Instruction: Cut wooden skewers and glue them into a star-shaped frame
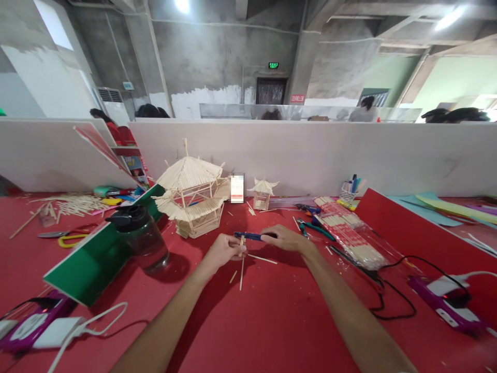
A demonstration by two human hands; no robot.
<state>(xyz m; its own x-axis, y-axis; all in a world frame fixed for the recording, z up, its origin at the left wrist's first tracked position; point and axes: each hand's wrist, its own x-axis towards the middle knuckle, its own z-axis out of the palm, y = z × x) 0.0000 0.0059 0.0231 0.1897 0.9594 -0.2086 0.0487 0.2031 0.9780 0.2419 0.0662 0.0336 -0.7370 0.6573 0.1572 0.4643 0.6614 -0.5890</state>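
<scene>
My left hand [229,247] is closed, pinching a small bundle of thin wooden sticks [243,240] upright above the red table. My right hand [285,239] is wrapped round a slim blue utility knife [250,236], whose far end reaches the top of the sticks. Just below my hands lie loose sticks [241,277], one pointing towards me and another to the right. A large pavilion model made of sticks [190,194] stands behind to the left. Farther back is a smaller stick pavilion [263,194], with a lit phone [237,188] propped beside it.
A dark water bottle [142,241] stands at left by a green divider [93,264]. To the right are green-handled pliers [316,229], packs of sticks [353,233], and a black cable [404,305]. Purple power strips [442,308] lie at both sides. A white partition [310,155] closes the back.
</scene>
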